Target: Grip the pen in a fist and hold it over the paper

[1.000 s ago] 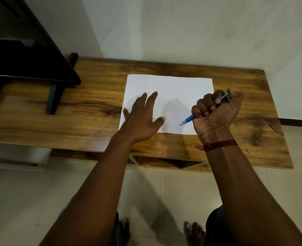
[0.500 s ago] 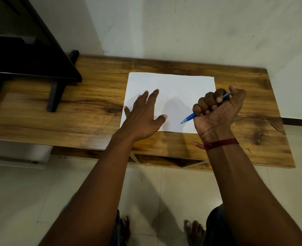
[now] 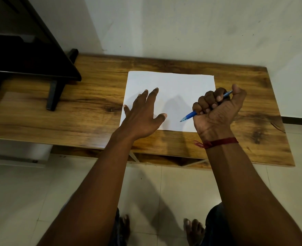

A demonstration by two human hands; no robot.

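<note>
White sheet [image 3: 171, 96] flat on wooden tabletop [image 3: 93, 110], blank, no marks visible. Left hand [image 3: 143, 116] spread, fingers straight, pressing sheet's near left corner. Right hand [image 3: 217, 110] fisted around blue pen [image 3: 189, 116], tip above paper. Writing apparently not yet begun.

Dim indoor light, warm-toned, no direct glare. White sheet of paper [image 3: 171, 89] is the brightest patch, slightly greyed. Soft double shadows on it beside the left hand [image 3: 143, 114] and right hand [image 3: 217, 110], falling up and to the right of the fingers; light seems to come from behind and above the person. Long arm shadows on the pale tiled floor [image 3: 182, 189]. Black furniture piece [image 3: 22, 55] at top left lost in near-black. Wide-angle bending of the brown wooden table [image 3: 86, 110] edges; forearms slightly soft
</note>
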